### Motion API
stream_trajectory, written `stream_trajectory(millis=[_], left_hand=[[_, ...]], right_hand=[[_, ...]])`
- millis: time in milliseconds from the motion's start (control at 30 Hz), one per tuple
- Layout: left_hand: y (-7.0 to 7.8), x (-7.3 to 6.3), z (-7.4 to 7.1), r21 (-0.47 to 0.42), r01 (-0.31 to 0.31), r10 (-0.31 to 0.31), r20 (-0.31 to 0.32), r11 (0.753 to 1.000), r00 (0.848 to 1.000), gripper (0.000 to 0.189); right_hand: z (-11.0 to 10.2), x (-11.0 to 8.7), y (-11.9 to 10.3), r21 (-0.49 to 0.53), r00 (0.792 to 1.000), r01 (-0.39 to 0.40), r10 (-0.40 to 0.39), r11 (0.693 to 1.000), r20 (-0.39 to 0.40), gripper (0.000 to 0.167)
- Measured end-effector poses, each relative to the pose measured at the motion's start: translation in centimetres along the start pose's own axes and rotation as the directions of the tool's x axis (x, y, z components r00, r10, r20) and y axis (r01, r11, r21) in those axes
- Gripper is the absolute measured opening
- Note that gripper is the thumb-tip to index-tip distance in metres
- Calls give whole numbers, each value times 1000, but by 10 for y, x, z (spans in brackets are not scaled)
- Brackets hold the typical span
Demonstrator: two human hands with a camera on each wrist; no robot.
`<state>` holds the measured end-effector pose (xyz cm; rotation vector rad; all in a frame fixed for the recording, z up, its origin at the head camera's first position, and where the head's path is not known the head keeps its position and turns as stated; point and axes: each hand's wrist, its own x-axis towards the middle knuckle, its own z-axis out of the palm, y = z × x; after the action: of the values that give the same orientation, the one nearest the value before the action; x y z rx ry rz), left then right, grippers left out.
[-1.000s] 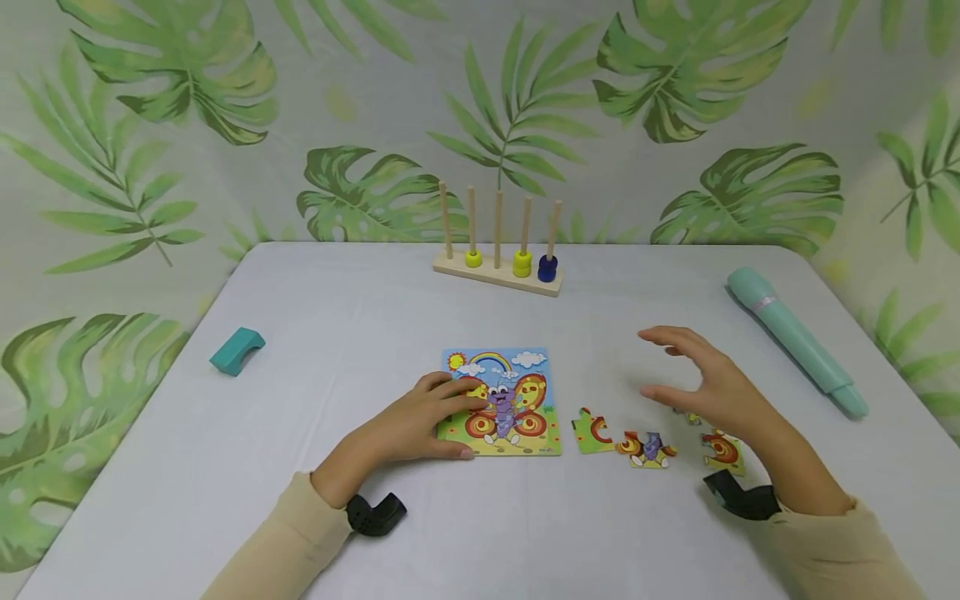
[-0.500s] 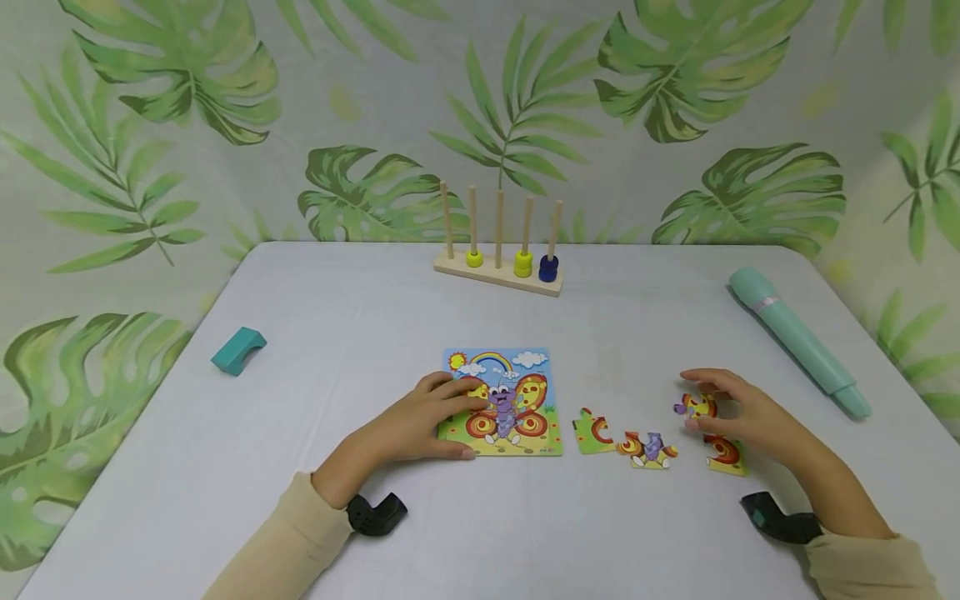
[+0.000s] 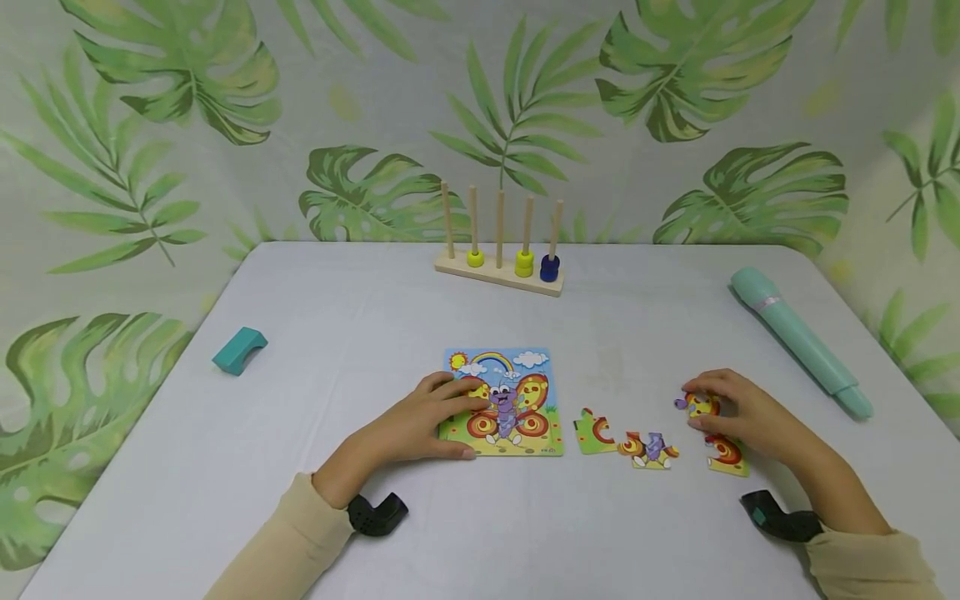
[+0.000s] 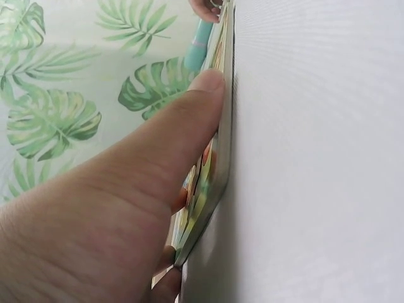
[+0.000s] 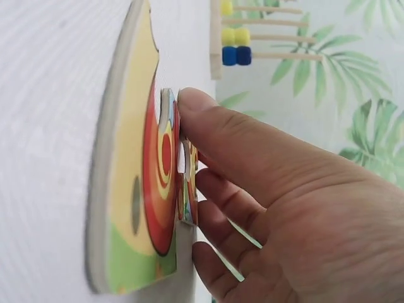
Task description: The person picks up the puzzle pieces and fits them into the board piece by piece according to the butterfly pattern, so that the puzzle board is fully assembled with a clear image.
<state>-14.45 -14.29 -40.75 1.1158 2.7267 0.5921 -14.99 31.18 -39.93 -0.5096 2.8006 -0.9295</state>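
Observation:
My left hand [image 3: 431,417] rests on the left side of a square butterfly jigsaw puzzle [image 3: 532,408], fingers spread over the picture. In the left wrist view its thumb [image 4: 205,85] lies along the board's near edge. On the right, my right hand [image 3: 742,417] pinches a yellow and red jigsaw piece [image 3: 702,406] with a purple knob, low over the table. Just in front of that hand lies a piece with a red swirl [image 3: 727,456], large in the right wrist view. Between the hands are a green-edged piece [image 3: 592,432] and a piece with a purple body [image 3: 655,450].
A wooden peg rack [image 3: 498,273] with yellow and blue beads stands at the back of the white table [image 3: 337,292]. A teal arch block [image 3: 240,350] lies at the left, and a mint toy microphone [image 3: 798,337] at the right. Leaf-patterned cloth hangs behind.
My right hand has come down and to the right onto the yellow and red jigsaw piece, and its fingers have drawn together on it. The left hand has stayed on the puzzle.

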Motion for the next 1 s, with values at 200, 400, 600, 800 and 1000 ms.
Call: stream_trajectory(millis=[200,400,600,800,1000], left_hand=[[0,0,1,-4,6,-6,5,1000,1000,64],[-1,1,1,-4,15,-15,8,1000,1000,65],[0,1,1,-4,18,-18,11,1000,1000,64],[0,0,0,-8,17,-17,9,1000,1000,64],[0,0,0,-12,10,-10,7,1000,1000,64]], right_hand=[[3,2,-4,-56,999,-15,13,998,-37,45],[2,3,-19,-94,990,3,-16,996,-137,44],[3,9,-55,-92,957,126,-145,988,-250,41],[16,30,-95,-60,894,347,-350,936,-279,41],[41,50,-131,-21,869,464,-460,885,-185,42]])
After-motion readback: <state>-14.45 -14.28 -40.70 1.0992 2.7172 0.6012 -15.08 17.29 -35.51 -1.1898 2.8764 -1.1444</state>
